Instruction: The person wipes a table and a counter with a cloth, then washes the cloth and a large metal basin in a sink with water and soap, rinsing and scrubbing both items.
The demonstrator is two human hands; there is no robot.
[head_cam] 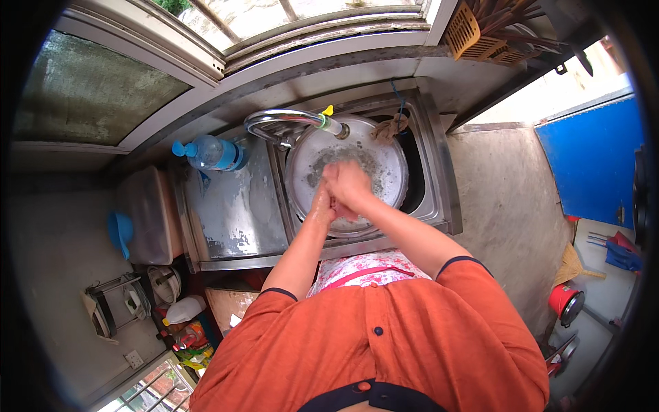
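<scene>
My left hand (325,204) and my right hand (349,181) are pressed together over a round metal basin (396,177) that sits in the steel sink (430,198). They look wet, and motion blurs the fingers, so whether anything small lies between the palms cannot be told. Water with foam or bubbles shows in the basin below them. A chrome faucet (278,117) with a pale nozzle (333,126) arches over the basin's far side. Beyond the right hand, a brown cloth or scrubber (389,129) hangs on a blue string at the sink's back corner.
A blue-capped clear bottle (213,153) stands at the back of the steel drainboard (237,211) on the left. A large plastic tub (146,216) and a blue dipper (120,233) are farther left. An orange utensil basket (466,33) hangs at the upper right, above a bare-looking counter (509,206).
</scene>
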